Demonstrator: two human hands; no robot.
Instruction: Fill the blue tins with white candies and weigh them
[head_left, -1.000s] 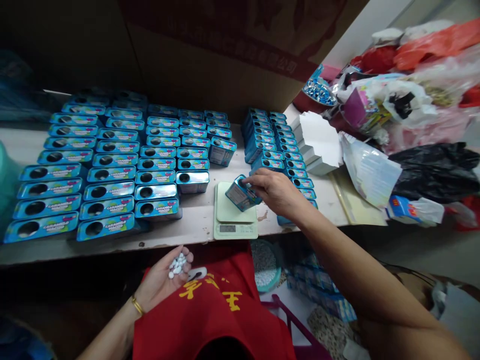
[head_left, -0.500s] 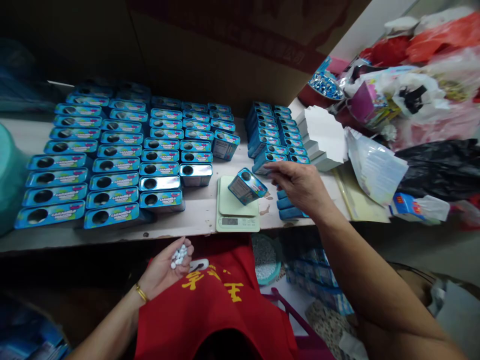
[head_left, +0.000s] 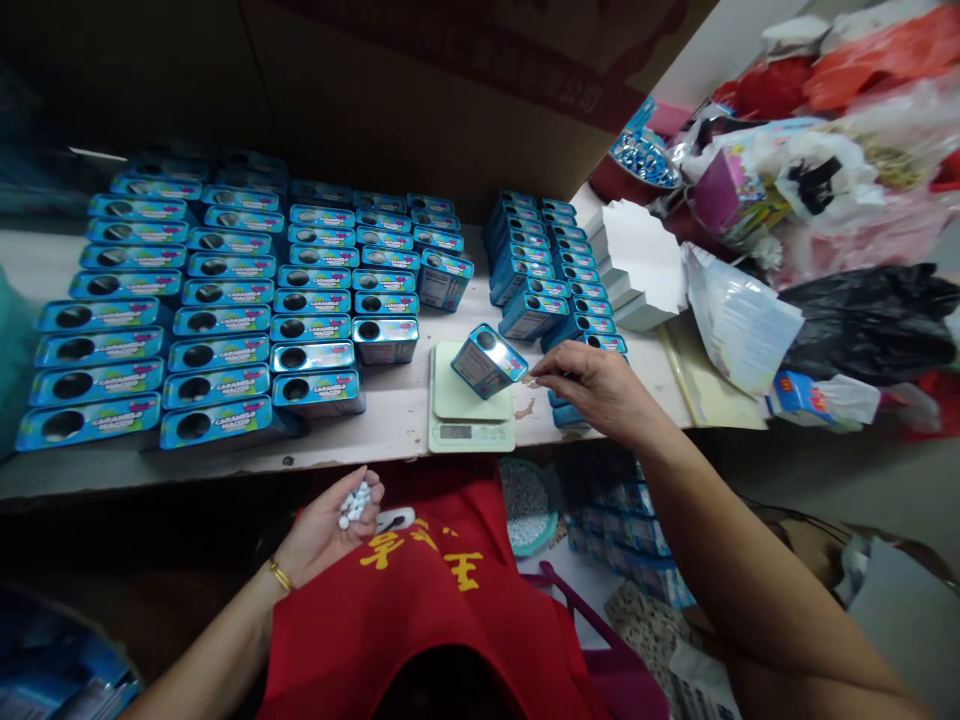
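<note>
My left hand (head_left: 339, 527) is cupped palm-up below the table edge, its fingers curled around several small white candies (head_left: 355, 505). A blue candy tin (head_left: 487, 362) with a round hole in its top stands turned at an angle on a pale green kitchen scale (head_left: 472, 408). Just right of that tin is my right hand (head_left: 589, 385), thumb and fingertips pinched together. Whether anything is between those fingertips is too small to make out. The scale's display (head_left: 455, 432) faces me, its digits unreadable.
Rows of blue tins (head_left: 217, 380) fill the table's left, and more tins (head_left: 536, 300) stand behind my right hand. Stacked white cards (head_left: 637, 260) and plastic bags (head_left: 870, 320) lie rightward. A turquoise basin (head_left: 525, 510) with white pieces sits below the table edge.
My right hand has moved slightly away from the tins behind and is now lower, close beside the tin on the scale. My left hand still cups the candies. The view has shifted slightly.
</note>
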